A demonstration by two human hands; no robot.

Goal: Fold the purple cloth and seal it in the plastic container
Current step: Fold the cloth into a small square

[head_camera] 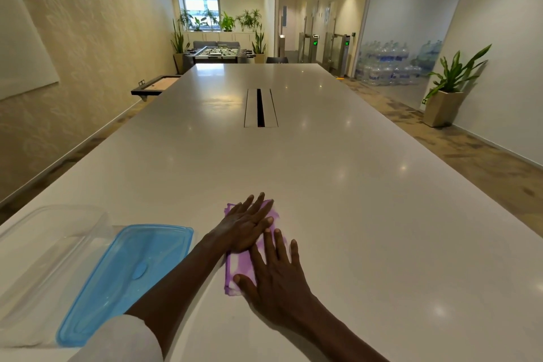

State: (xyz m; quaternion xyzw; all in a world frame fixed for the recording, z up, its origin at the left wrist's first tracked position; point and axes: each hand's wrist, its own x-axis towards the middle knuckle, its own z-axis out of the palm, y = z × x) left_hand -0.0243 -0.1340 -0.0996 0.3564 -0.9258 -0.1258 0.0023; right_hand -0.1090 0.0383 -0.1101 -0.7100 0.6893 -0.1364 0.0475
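On the near end of the long white table point(352, 170), your two hands lie flat on the cloth point(239, 269). That cloth is purple and white, folded into a narrow strip that runs away from you, and it sits just right of the lid point(126, 273). Your left hand point(245, 228) covers the far half of the strip, palm down, fingers spread and pointing away to the right; the fingertips reach past the cloth's far edge. Your right hand point(276, 279) presses the near half, also palm down with fingers straight, its thumb resting on the strip's near end and its fingers pointing up the table. The two hands meet about the middle of the strip, the right fingertips touching the left ones. Neither hand grips anything: both are flat and released, only pressing. A white sleeve point(129, 341) shows at your left forearm, which crosses over the lid's right edge.

Left of the cloth, the blue lid lies flat on the table, apart from the cloth. Further left, the clear container point(44, 247) stands with its mouth uncovered, touching or just beside the lid; you cannot tell which. Nothing purple shows inside it.
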